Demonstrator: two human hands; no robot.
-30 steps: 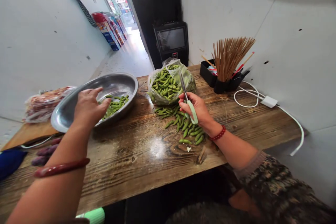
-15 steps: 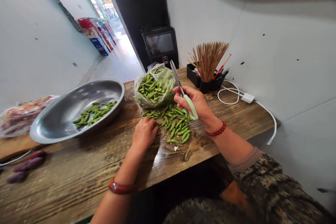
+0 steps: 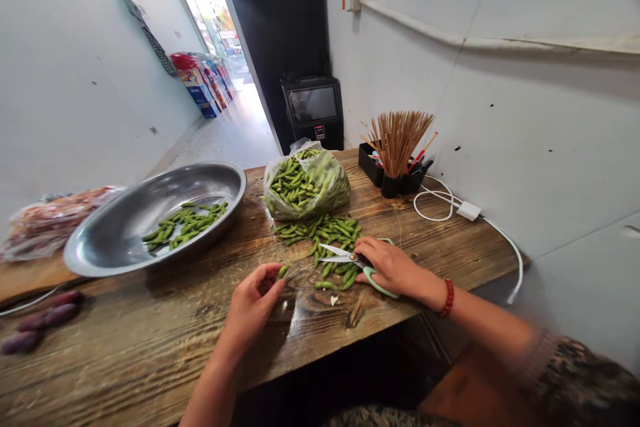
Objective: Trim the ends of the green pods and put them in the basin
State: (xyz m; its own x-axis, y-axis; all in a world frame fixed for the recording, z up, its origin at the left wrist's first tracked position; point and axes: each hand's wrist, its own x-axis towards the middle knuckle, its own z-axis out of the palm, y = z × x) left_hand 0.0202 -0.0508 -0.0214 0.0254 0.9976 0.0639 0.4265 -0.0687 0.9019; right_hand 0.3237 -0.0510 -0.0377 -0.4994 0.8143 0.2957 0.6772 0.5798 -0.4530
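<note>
Gripping one bean pod (image 3: 283, 271) in left hand (image 3: 254, 301) and opened scissors (image 3: 353, 257) in right hand (image 3: 390, 267), near loose pods (image 3: 336, 232); probably trimming; next, needing to bring blades (image 3: 339, 258) left.

PLACE: small eatery, apparently | heaped green pods (image 3: 338, 231) | bundled thin sticks (image 3: 400, 143) | street doorway (image 3: 203, 3)

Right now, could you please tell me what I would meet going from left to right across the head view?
Purple tubers, metal basin, left hand holding a green pod, plastic bag of pods, scissors, black holder with thin sticks, white adapter.
</note>
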